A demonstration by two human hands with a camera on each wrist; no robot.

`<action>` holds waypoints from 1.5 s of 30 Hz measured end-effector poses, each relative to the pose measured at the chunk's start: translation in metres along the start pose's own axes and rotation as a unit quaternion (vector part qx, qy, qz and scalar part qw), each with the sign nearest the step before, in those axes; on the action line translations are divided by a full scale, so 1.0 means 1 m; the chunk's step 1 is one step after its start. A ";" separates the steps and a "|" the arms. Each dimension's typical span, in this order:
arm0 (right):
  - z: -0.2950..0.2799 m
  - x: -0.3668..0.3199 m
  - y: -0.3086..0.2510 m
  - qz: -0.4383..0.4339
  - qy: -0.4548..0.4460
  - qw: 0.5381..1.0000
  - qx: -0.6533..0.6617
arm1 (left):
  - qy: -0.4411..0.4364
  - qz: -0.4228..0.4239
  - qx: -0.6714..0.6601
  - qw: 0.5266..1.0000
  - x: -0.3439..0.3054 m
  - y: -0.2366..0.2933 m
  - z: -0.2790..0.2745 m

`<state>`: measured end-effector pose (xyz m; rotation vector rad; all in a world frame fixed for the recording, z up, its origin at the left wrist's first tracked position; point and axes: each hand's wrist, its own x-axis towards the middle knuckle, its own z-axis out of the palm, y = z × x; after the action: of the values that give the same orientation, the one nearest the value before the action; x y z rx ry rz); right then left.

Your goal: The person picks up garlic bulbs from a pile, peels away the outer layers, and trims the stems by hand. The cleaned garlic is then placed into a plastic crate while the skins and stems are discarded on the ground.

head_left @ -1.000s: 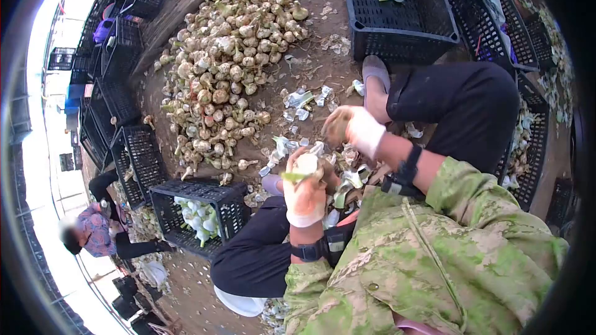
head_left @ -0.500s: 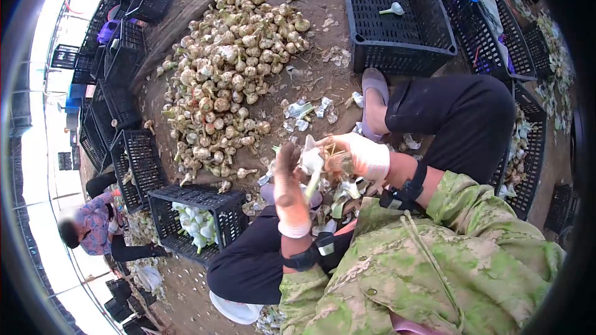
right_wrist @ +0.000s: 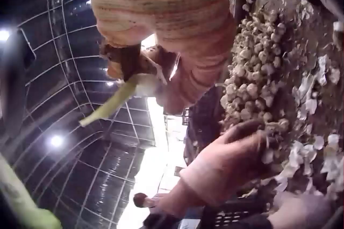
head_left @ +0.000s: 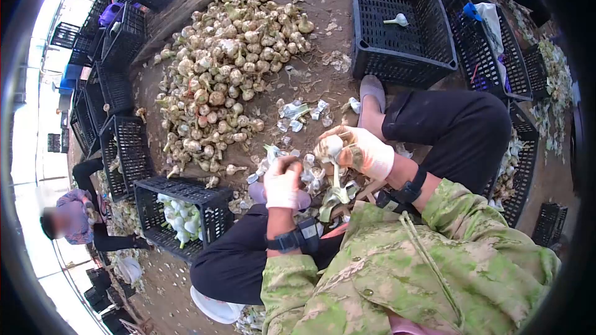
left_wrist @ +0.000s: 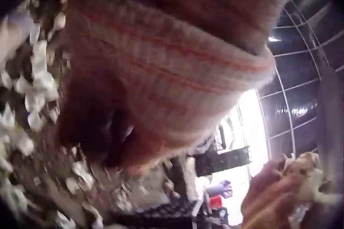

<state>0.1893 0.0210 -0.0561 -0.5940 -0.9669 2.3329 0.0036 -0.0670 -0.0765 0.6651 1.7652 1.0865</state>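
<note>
I'm likely peeling—right hand point(head_left: 367, 152) gripping the garlic bulb point(head_left: 334, 144), left hand point(head_left: 283, 182) curled, contents unclear—and the next strip needs steady support.

Fisheye curve, dark corners, blown-out daylight at left, wrist views blurred

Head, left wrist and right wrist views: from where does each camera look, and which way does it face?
Head: worn on the head, looking forward and down at the garlic pile; shows both hands, legs and jacket.
Left wrist: on that wrist, looking past the left hand; the right hand shows at lower right.
Right wrist: on that wrist, looking along the right hand toward roof and pile; left hand below.
Both wrist views share the two hands.
</note>
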 end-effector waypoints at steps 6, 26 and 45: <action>0.000 0.007 0.010 -0.008 0.076 0.997 -0.013 | 0.065 0.356 0.218 0.907 -0.035 0.078 0.016; 0.001 -0.007 -0.005 0.037 0.014 0.987 0.155 | 0.038 0.102 0.121 0.987 0.001 0.014 -0.009; -0.002 -0.004 0.010 -0.015 0.061 0.998 -0.024 | 0.029 0.201 0.057 0.977 -0.026 0.075 0.034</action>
<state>0.1906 0.0133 -0.0643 -0.7270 -0.9706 2.2250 0.0437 -0.0401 -0.0053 1.1062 1.7973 1.2894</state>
